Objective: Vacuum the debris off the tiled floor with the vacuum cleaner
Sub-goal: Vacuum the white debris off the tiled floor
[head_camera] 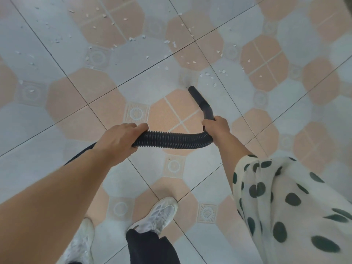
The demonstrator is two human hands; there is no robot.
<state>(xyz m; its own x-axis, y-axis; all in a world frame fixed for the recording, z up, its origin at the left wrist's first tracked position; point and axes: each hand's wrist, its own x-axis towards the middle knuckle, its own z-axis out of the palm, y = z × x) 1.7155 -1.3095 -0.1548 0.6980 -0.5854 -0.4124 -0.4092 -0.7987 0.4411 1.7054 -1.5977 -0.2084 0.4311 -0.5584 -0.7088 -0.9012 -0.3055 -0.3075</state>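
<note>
Hose (171,139) gripped in left hand (116,139); right hand (217,126) clasps nozzle (202,103) near debris (207,74).

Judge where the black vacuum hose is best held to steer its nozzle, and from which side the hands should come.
Probably at the stiff neck where the nozzle meets the ribbed hose, wrapped from above, as the right hand does: that part is rigid and angles the tip down to the floor. The left hand, also over the top, supports the bendy span further back.
</note>
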